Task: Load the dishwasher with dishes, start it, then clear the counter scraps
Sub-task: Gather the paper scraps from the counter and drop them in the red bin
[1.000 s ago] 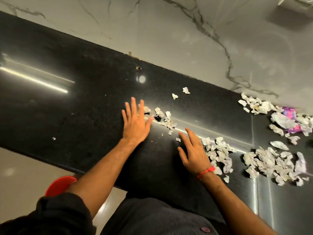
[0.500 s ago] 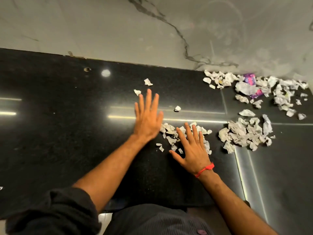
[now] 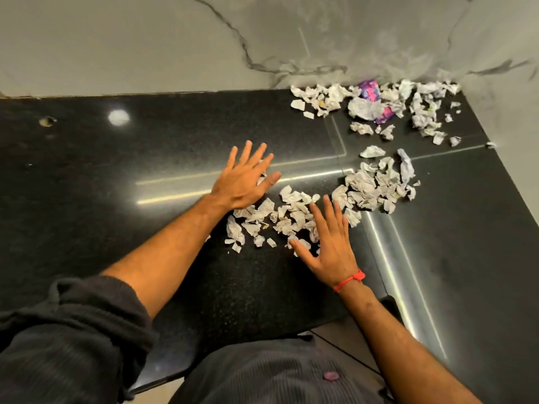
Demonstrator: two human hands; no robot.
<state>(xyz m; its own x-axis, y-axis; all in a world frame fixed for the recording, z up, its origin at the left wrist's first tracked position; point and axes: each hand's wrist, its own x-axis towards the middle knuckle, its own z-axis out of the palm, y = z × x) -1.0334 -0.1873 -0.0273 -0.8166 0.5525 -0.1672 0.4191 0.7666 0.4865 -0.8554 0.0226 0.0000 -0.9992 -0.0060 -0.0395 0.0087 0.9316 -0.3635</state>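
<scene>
Fingers straight and spread on both hands: the left hand and right hand have raked the loose paper scraps rightward into one clump on the black counter, probably toward the larger pile

A black speckled countertop is strewn with white paper scraps. A purple wrapper is seen among them. The wall is grey-veined marble. A red wrist thread is worn.

Black polished counter bears crumpled paper scraps and purple wrappers
</scene>
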